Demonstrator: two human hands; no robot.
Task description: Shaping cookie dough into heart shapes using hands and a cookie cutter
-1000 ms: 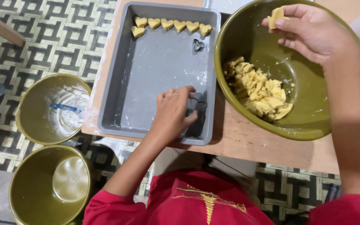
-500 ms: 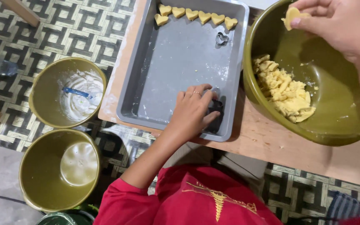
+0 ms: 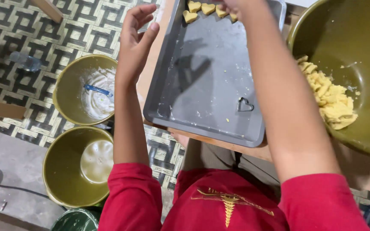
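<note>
The right hand (image 3: 232, 5) is at the 12 o'clock edge of the view, over the far end of the grey baking tray (image 3: 206, 85), just at the row of heart-shaped dough pieces (image 3: 193, 6). Most of this hand is cut off by the frame, so I cannot tell if its fingers hold a piece or are only near them. The left hand (image 3: 134, 36) is raised in the air at about 10 o'clock from the tray centre, fingers spread loosely and holding nothing.

The dough pieces are pale yellow, small, with a clean heart outline, and they lie close together along the far wall of the tray. I judge them very soft and light, easy to dent or break. It seems best to take one by its flat sides or lift it from below with the fingertips, not to pinch the point or the lobes.

A small metal heart cutter (image 3: 245, 104) lies on the tray floor toward 4 o'clock, apart from the pieces. At 3 o'clock a large olive-green bowl (image 3: 365, 25) holds a heap of crumbly yellow dough (image 3: 328, 96). On the patterned floor at 9 o'clock stands a green bowl with white residue and a blue utensil (image 3: 98, 90), and at 7 o'clock another green bowl (image 3: 65, 171), seemingly with only a pale film.
</note>
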